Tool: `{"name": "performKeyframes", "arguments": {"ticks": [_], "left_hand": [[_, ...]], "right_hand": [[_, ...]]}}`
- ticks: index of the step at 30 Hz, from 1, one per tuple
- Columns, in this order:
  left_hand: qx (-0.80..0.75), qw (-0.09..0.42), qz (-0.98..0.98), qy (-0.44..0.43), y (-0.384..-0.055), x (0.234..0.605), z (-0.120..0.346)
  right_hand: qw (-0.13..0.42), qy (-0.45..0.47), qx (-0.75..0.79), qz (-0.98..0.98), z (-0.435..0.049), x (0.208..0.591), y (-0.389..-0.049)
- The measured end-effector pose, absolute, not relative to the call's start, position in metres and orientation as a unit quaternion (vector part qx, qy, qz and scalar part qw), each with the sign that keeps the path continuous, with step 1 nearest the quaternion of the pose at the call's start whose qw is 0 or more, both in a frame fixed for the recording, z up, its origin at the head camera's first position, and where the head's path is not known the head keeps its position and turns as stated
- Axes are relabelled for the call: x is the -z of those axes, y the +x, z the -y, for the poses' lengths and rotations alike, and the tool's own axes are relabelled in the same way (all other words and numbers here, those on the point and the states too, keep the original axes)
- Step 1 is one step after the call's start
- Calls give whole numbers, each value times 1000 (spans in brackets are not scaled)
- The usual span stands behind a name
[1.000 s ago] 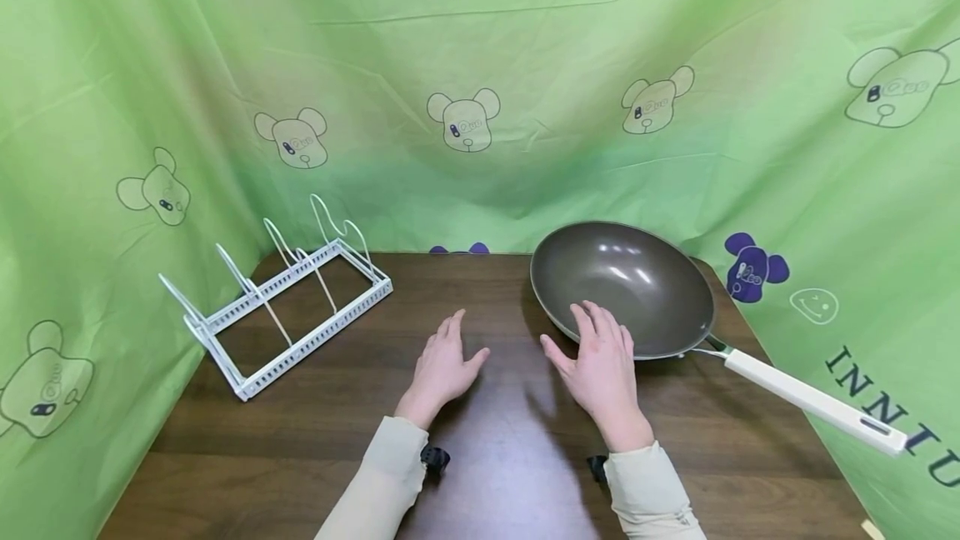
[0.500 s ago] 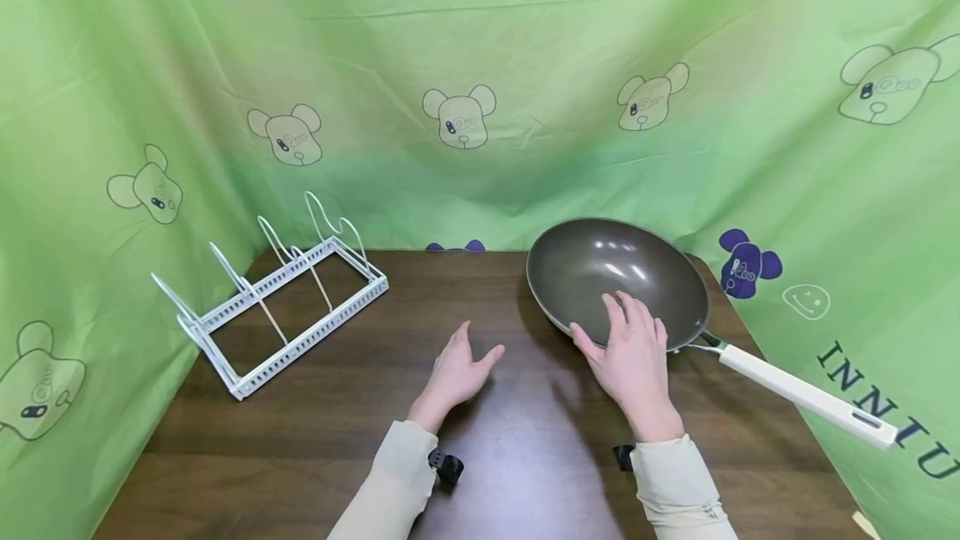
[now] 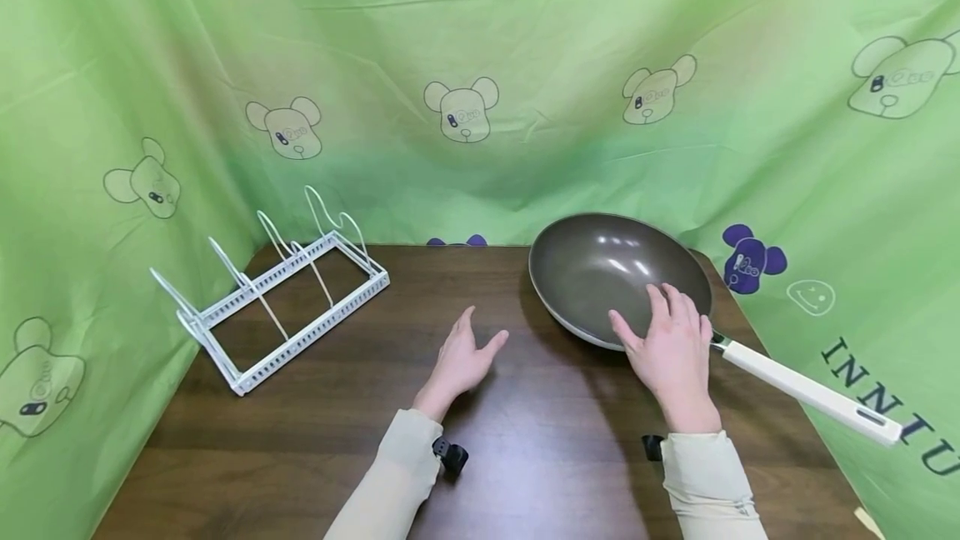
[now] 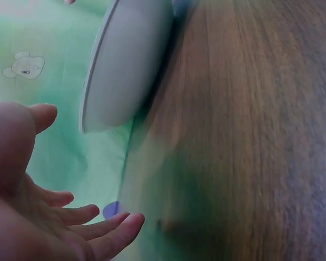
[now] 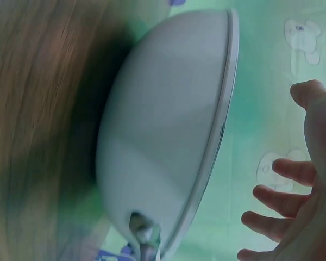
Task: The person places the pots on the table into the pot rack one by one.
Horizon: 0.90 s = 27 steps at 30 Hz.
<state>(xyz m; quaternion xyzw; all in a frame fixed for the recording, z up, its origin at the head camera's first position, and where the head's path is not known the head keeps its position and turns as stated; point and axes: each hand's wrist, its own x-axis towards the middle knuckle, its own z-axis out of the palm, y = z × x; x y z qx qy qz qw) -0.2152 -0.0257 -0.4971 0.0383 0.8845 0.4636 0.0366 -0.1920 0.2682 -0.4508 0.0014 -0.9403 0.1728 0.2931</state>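
Note:
A wok [image 3: 600, 273] with a dark inside, a pale outside and a long white handle [image 3: 810, 390] sits at the back right of the table. My right hand [image 3: 673, 357] overlaps its near right rim in the head view, fingers spread and holding nothing. In the right wrist view the wok's pale side [image 5: 163, 119] shows beside my spread fingers [image 5: 280, 201], with a gap between. Over the middle of the table is my left hand [image 3: 461, 361], thumb apart from the fingers and nothing in it. The left wrist view shows those fingers [image 4: 114, 234] loosely extended.
A white wire rack [image 3: 315, 332] with upright loops stands at the left of the brown wooden table [image 3: 300, 457]. Green curtains [image 3: 555, 165] printed with bear heads hang round the back and both sides. The wok's handle reaches out over the right table edge.
My right hand has moved to the right, from the wok's near left rim toward its handle side. The left hand has shifted slightly right. Wok and rack have stayed put.

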Motion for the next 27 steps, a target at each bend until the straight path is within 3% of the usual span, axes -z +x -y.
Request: {"name": "performKeyframes", "arguments": {"ticks": [14,27], "left_hand": [[-543,60,-836,47,-217,495,8],[-614,126,-778,39,-212,493,-13]], "right_hand": [[238,-80,-152,956,-326,445,-173],[161,-144,-122,969,-367,451,-157]]}}
